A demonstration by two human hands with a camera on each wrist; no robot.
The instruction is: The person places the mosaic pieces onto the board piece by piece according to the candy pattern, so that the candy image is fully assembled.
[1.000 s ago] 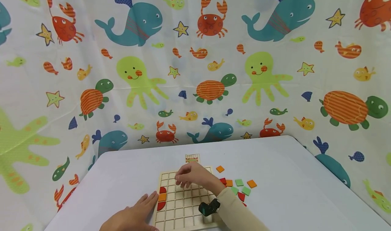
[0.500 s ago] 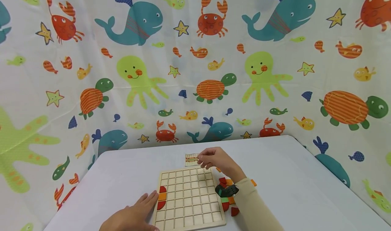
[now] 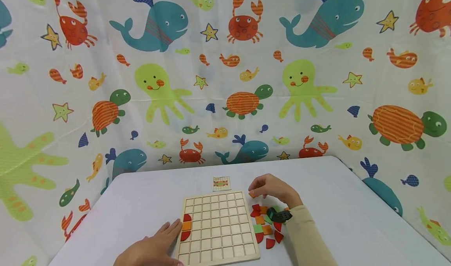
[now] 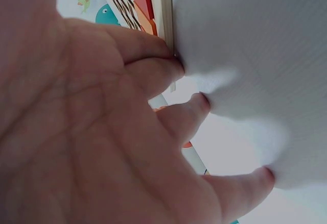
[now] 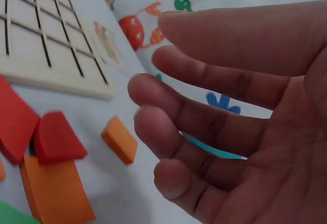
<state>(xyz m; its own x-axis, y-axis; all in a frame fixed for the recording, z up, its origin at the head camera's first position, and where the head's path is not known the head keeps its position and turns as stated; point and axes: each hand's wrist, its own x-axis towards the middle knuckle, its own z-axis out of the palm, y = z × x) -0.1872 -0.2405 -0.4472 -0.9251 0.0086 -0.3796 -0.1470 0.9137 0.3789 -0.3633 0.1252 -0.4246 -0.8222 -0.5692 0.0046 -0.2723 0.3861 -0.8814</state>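
Observation:
A wooden grid board (image 3: 220,223) lies on the white table. In its left column an orange square tile (image 3: 186,226) sits between two red rounded tiles, one being the lower red tile (image 3: 184,236). My left hand (image 3: 149,246) rests at the board's left edge; the left wrist view shows its fingers (image 4: 153,76) stretched down, fingertips at the board's side and the table. Beyond the board's far right corner my right hand (image 3: 276,188) hovers, fingers loosely bent with nothing between them. Just off its fingertips in the right wrist view lies a lone orange tile (image 5: 120,140).
Several red, orange and green tiles lie loose right of the board, among them a red quarter-round tile (image 3: 270,243) and a green tile (image 3: 258,229). A small pattern card (image 3: 221,184) lies behind the board. A sea-animal curtain (image 3: 225,78) hangs behind the table.
My right hand has moved right, from over the board past the card to beside the lone orange tile. My left hand has stayed at the board's edge.

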